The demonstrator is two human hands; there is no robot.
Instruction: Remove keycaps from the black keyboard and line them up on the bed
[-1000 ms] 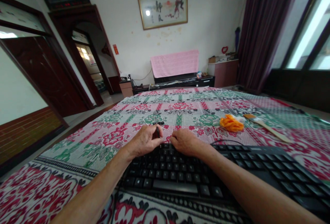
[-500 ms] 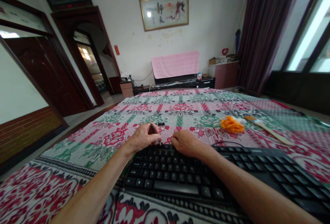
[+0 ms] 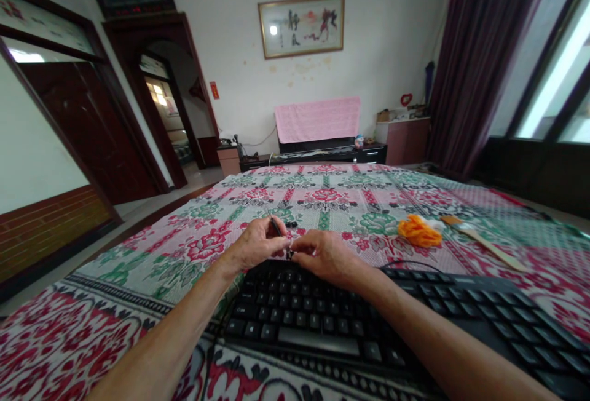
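Observation:
A black keyboard (image 3: 369,321) lies in front of me on the floral cloth (image 3: 322,198). My left hand (image 3: 255,247) is closed around a thin dark tool (image 3: 275,227) at the keyboard's far edge. My right hand (image 3: 325,254) meets it, with thumb and fingers pinched on a small dark piece (image 3: 289,254) between the two hands, just above the top row of keys. A few small black pieces (image 3: 291,224) lie on the cloth just beyond my hands.
An orange cloth (image 3: 418,232) and a wooden-handled brush (image 3: 479,238) lie on the cloth to the right. A cable (image 3: 405,262) curves from the keyboard's back edge. Beyond are a pink-covered TV stand (image 3: 318,119), a dark doorway (image 3: 161,112) and curtains (image 3: 474,63).
My hands have drawn together at the keyboard's far edge. My right hand has gone from resting on the keys to pinching a small dark piece beside the tool. The view has tipped slightly.

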